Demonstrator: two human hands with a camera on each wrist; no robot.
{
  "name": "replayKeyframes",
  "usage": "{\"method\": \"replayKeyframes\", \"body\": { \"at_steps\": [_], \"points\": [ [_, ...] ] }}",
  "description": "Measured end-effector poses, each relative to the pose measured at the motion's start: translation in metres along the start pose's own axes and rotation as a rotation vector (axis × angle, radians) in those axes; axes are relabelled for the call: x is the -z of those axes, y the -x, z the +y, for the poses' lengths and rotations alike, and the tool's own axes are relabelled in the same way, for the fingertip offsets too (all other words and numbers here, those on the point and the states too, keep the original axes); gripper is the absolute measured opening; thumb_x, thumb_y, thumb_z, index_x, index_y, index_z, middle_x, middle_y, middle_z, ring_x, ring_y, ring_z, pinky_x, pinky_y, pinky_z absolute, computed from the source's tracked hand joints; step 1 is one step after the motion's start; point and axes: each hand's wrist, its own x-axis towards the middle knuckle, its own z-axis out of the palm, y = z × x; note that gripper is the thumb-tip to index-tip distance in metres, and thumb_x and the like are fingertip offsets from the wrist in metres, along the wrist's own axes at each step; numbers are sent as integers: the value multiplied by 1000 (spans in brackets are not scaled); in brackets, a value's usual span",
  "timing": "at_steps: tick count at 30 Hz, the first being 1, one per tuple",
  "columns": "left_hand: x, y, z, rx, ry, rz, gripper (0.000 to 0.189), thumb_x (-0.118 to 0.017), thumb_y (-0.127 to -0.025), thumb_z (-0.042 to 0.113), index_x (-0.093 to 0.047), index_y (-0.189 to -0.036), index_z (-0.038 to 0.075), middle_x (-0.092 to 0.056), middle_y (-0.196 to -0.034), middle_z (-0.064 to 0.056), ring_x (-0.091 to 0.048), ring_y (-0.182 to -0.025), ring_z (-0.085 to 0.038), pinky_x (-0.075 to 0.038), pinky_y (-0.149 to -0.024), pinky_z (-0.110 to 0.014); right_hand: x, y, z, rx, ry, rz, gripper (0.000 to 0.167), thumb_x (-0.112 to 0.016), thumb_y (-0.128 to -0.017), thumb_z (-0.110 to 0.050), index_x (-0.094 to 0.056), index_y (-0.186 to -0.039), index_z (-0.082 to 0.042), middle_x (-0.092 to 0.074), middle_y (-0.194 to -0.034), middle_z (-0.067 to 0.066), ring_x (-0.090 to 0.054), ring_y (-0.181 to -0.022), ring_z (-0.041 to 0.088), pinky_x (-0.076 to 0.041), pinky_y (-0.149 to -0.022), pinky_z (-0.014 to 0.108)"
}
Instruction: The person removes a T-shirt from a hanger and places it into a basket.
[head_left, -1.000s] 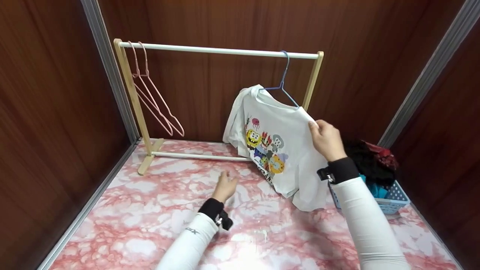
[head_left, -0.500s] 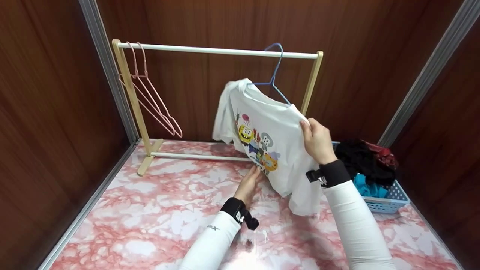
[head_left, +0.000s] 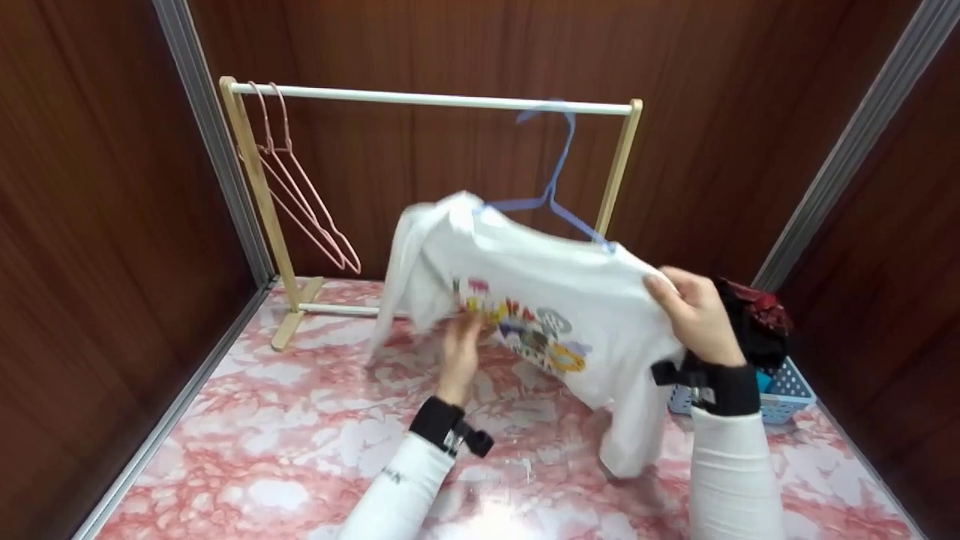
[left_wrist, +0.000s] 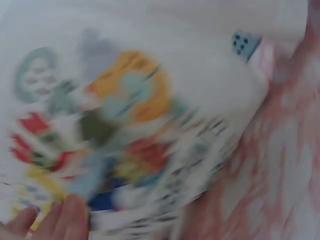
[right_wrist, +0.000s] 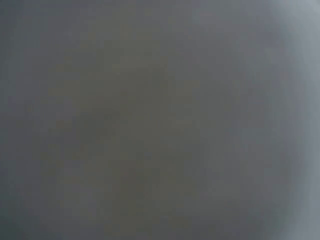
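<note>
A white long-sleeved shirt (head_left: 517,259) with a colourful cartoon print hangs tilted on a blue hanger (head_left: 551,191). The hanger's hook overlaps the rack's top rail in the head view. My right hand (head_left: 694,311) pinches the shirt at its right shoulder, thumb on the front. Low at the shirt's left side, my left hand (head_left: 459,360) has its fingers extended against the printed front. The left wrist view has those fingertips (left_wrist: 75,217) over the blurred print (left_wrist: 135,90). Only grey blur fills the right wrist view.
Behind the shirt stands a clothes rack with a white rail (head_left: 420,97) and wooden posts. Two pink hangers (head_left: 315,202) hang at its left end. A blue basket (head_left: 787,401) of dark, red and turquoise clothes sits at right on the marbled tabletop (head_left: 277,420). Wooden panels enclose the sides.
The hanger's hook has come off the rail as the shirt moved lower and toward me. My left hand has moved up to the shirt's front. My right hand keeps its hold on the shoulder.
</note>
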Motion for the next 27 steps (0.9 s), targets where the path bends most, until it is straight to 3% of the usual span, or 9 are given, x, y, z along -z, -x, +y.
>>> {"method": "replayKeyframes", "body": {
  "at_steps": [2, 5, 7, 8, 11, 14, 17, 21, 27],
  "points": [
    [10, 10, 6, -256, -77, 131, 26, -51, -105, 11, -53, -123, -8, -61, -114, -25, -61, -101, -25, -53, -91, -33, 4, 12, 7, -36, -49, -61, 35, -59, -102, -1, -51, -67, -1, -37, -57, -10, -38, -49, 1, -31, -46, 24],
    [27, 19, 14, -646, -192, 280, 8, -54, -97, -4, -53, -104, -8, -55, -99, -20, -52, -94, -18, -46, -87, -27, 4, 28, 18, -83, -136, -160, 31, -57, -102, 2, -56, -71, 1, -45, -57, -10, -45, -48, 1, -37, -43, 22],
    [40, 19, 20, -793, -300, 361, 10, -57, -94, -4, -56, -102, -7, -55, -103, -21, -50, -102, -23, -40, -96, -29, 1, 36, 26, -104, -207, -217, 32, -56, -102, 3, -54, -70, 3, -46, -58, -11, -47, -50, 0, -39, -43, 20],
    [48, 17, 24, -826, -359, 390, 11, -59, -93, -2, -59, -103, -7, -57, -106, -22, -49, -105, -27, -38, -99, -33, -1, 40, 29, -110, -248, -241, 30, -55, -102, 3, -55, -72, 4, -48, -59, -11, -49, -51, 0, -40, -44, 20],
    [71, 13, 32, -737, -570, 402, 13, -62, -96, 11, -67, -100, 0, -63, -100, -18, -53, -98, -33, -40, -97, -43, -9, 47, 40, -145, -362, -280, 30, -55, -101, 4, -57, -72, 3, -49, -60, -12, -51, -54, -1, -41, -46, 17],
    [95, 12, 34, -542, -751, 242, 30, -64, -101, 33, -66, -85, 7, -57, -76, -7, -54, -77, -25, -45, -82, -43, -17, 52, 53, -177, -419, -292, 27, -55, -101, 4, -68, -78, 0, -60, -65, -10, -57, -59, 0, -46, -52, 17],
    [112, 13, 29, -410, -828, 81, 43, -67, -97, 46, -56, -74, 11, -42, -66, 4, -46, -67, -17, -42, -66, -35, -25, 58, 66, -209, -402, -272, 24, -57, -100, 3, -74, -83, -1, -67, -69, -9, -61, -61, 1, -50, -55, 18],
    [118, 11, 21, -416, -839, 79, 45, -69, -96, 47, -54, -70, 13, -32, -62, 9, -41, -61, -15, -34, -59, -30, -36, 64, 73, -259, -304, -200, 18, -64, -97, 2, -72, -83, 7, -67, -68, -9, -60, -60, 3, -50, -55, 20],
    [114, 11, 12, -543, -902, 203, 36, -73, -93, 41, -63, -74, 12, -56, -55, -7, -55, -53, -30, -42, -51, -44, -53, 62, 69, -308, 47, -140, 17, -76, -94, -17, -78, -97, -1, -74, -87, 1, -63, -80, 9, -51, -74, 23]
  ]
}}
